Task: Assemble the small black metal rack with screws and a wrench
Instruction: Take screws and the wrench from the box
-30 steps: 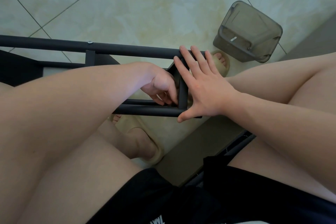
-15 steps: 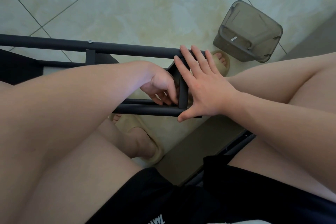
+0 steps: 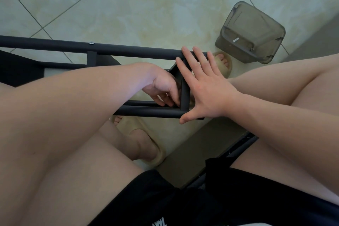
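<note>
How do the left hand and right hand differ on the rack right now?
The right hand lies flat, fingers straight and spread; the left hand has fingers curled downward. The right hand presses the outside end of the rack; the left hand works inside it, at the lower corner. What the left hand holds, if anything, is hidden. Both are at the same end.

A single head-worn camera looks steeply down, close above the left hand point(image 3: 163, 88) and right hand point(image 3: 207, 90). The floor point(image 3: 128, 5) lies beyond them.
</note>
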`<move>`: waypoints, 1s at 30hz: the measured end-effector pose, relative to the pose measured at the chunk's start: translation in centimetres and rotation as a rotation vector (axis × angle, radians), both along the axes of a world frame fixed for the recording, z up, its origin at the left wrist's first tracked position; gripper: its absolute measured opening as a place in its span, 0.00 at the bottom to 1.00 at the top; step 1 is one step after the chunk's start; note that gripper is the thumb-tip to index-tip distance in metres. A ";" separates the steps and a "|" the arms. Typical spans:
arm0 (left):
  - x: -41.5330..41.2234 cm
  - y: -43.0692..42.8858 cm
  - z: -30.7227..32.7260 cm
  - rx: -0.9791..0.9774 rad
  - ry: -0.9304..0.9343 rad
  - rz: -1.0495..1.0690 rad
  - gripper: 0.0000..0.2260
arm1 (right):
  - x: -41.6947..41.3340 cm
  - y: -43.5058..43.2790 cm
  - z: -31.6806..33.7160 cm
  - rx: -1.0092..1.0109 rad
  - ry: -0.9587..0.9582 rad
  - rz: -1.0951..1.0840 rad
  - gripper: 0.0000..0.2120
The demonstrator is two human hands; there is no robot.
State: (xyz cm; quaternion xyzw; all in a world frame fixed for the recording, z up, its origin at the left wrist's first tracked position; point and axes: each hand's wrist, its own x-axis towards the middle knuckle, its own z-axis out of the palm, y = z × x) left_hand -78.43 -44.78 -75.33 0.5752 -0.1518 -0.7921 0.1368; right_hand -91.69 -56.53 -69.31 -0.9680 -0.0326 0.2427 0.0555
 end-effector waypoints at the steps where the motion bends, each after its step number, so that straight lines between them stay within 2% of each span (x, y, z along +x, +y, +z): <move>1: 0.0 0.1 0.0 0.009 -0.015 -0.002 0.08 | 0.0 0.0 0.0 0.000 -0.002 0.000 0.72; 7: -0.3 0.2 -0.1 -0.007 -0.025 -0.020 0.06 | 0.0 0.0 -0.1 -0.004 0.002 0.003 0.72; 22: -0.4 0.1 0.3 0.030 -0.028 -0.021 0.14 | 0.0 0.0 -0.1 -0.004 -0.001 0.002 0.72; 30: -0.1 0.0 0.5 0.034 0.009 -0.002 0.14 | 0.0 0.0 -0.2 -0.002 -0.010 0.001 0.72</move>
